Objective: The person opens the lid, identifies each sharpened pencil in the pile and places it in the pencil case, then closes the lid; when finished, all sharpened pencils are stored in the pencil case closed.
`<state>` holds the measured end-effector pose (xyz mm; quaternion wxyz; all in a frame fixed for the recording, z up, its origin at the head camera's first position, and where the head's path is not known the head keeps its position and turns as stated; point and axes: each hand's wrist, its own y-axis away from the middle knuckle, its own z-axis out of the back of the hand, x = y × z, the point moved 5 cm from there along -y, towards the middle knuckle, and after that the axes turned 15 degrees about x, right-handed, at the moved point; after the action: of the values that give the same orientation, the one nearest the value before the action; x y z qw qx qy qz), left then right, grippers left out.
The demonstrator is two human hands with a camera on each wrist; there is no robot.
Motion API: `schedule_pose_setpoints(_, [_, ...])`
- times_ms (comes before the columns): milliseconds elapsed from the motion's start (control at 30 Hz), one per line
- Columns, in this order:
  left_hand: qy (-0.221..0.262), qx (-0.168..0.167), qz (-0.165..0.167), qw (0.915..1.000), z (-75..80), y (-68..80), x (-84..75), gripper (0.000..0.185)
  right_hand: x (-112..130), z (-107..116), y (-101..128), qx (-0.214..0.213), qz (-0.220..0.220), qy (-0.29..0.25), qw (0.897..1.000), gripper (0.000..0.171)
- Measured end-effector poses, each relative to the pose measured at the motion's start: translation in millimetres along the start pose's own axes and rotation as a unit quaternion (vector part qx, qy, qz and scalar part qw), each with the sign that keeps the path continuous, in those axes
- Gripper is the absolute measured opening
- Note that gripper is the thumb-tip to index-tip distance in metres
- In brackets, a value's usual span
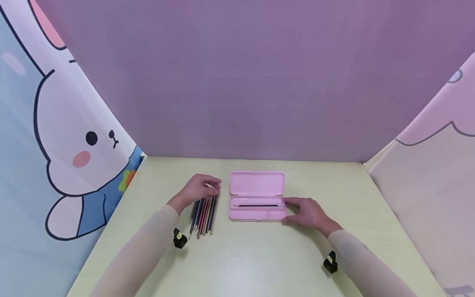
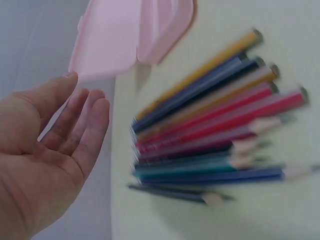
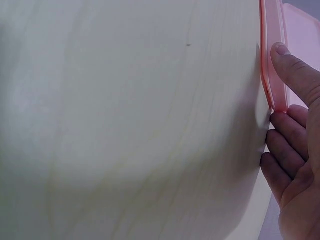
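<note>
One open pink pencil case holding one pencil, about a dozen loose coloured pencils.

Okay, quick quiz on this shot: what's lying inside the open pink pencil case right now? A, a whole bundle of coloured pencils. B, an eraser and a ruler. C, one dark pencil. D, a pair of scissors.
C: the head view shows a single dark pencil lying in the long compartment of the open pink pencil case, while the bunch of coloured pencils lies on the table to its left, by the left hand.
</note>
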<state>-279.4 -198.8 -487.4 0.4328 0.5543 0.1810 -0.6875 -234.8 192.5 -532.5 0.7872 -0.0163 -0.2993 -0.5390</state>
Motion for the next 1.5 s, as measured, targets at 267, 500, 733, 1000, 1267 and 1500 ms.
schedule_pose_setpoints(267, [0.029, -0.049, 0.046, 0.9973, 21.1, 22.2, 39.6, 0.042, -0.6, 0.6, -0.4, 0.000, 0.006, 0.001, 1.000, 0.081])
schedule_pose_setpoints(500, [0.014, -0.080, 0.070, 0.9942, 33.5, 36.2, 61.3, 0.039, 0.6, 3.4, -1.1, -0.009, 0.018, 0.005, 1.000, 0.081])
schedule_pose_setpoints(733, [0.023, -0.083, 0.088, 0.9924, 35.3, 38.8, 71.8, 0.041, -1.9, 3.6, -2.8, -0.004, 0.013, 0.007, 1.000, 0.083])
schedule_pose_setpoints(1000, [-0.001, -0.091, 0.094, 0.9915, 29.8, 37.7, 75.6, 0.040, -2.2, 2.8, -1.4, -0.003, 0.009, 0.000, 1.000, 0.081])
schedule_pose_setpoints(1267, [-0.008, -0.089, 0.095, 0.9914, 26.7, 38.3, 69.8, 0.045, -2.6, 3.3, 0.0, -0.003, 0.010, 0.002, 1.000, 0.081])
schedule_pose_setpoints(1500, [-0.042, -0.100, 0.120, 0.9868, 26.3, 38.5, 63.6, 0.047, -4.1, 2.4, 1.3, -0.004, 0.009, -0.004, 1.000, 0.080])
